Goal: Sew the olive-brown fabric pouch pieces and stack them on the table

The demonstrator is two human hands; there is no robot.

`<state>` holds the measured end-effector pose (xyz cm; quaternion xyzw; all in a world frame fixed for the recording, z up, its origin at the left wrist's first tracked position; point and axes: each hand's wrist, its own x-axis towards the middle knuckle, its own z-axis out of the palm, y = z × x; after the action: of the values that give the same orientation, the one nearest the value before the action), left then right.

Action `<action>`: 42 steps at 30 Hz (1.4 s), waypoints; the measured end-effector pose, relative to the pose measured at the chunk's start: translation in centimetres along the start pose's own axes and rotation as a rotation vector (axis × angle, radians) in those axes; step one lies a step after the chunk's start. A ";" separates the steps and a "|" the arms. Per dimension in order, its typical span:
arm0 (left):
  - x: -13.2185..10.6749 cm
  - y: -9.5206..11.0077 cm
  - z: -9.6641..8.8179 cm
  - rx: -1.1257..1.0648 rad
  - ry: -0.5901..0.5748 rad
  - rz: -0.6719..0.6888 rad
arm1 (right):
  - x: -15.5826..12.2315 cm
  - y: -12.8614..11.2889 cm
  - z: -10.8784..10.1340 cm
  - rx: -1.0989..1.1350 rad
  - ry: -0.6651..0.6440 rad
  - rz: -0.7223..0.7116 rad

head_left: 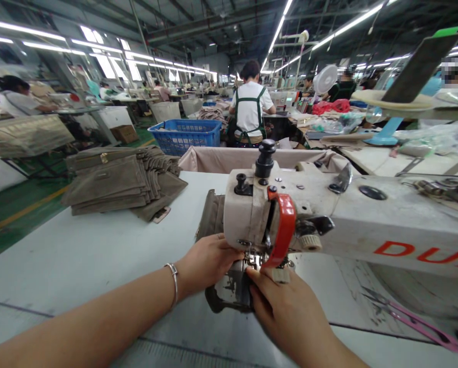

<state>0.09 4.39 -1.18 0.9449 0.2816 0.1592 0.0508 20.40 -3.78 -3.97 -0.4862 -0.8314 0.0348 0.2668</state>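
Observation:
A white sewing machine point(248, 209) with a red lever guard point(284, 230) stands in front of me. Under its head lies a grey-brown fabric piece point(210, 217), partly hidden by the machine and my fingers. My left hand point(209, 260), wearing a silver bracelet point(174, 286), has its fingers together on the fabric, left of the presser foot point(254, 259). On the near right side of the foot, my right hand point(284, 301) holds its fingers close together at the work, the index fingertip near the needle area. A worn metal plate point(232, 286) shows between the hands.
A stack of grey-brown fabric pouches point(114, 179) sits on the white table point(79, 255) at left. Pink-handled scissors point(413, 319) lie at right. Behind the machine are a cloth-lined bin point(206, 159), a blue basket point(186, 134) and a seated co-worker point(250, 107).

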 end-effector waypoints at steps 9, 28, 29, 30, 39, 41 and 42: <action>-0.2 0.2 -1.2 0.024 -0.030 -0.107 | 0.2 -0.2 -0.5 0.024 -0.058 0.005; -6.4 8.4 -0.4 0.045 0.048 -0.080 | -0.8 0.2 -1.8 0.195 -0.129 -0.098; -6.5 8.6 -0.1 0.025 0.088 -0.103 | -0.8 0.3 -1.9 0.198 -0.118 -0.108; -6.6 8.7 0.1 0.005 0.113 -0.124 | -0.8 0.4 -2.0 0.197 -0.110 -0.123; -6.2 8.7 -1.1 0.102 -0.006 0.013 | -0.6 -0.4 -2.5 0.119 -0.174 -0.159; -6.2 8.7 -1.1 0.105 -0.018 0.015 | -0.8 -0.4 -2.3 0.110 -0.176 -0.148; -6.1 8.7 -1.0 0.094 -0.013 0.014 | -0.9 -0.4 -2.2 0.112 -0.174 -0.150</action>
<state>-0.60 -6.25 -0.24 0.9491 0.2820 0.1402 0.0070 21.46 -5.17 -2.29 -0.4023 -0.8821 0.1032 0.2222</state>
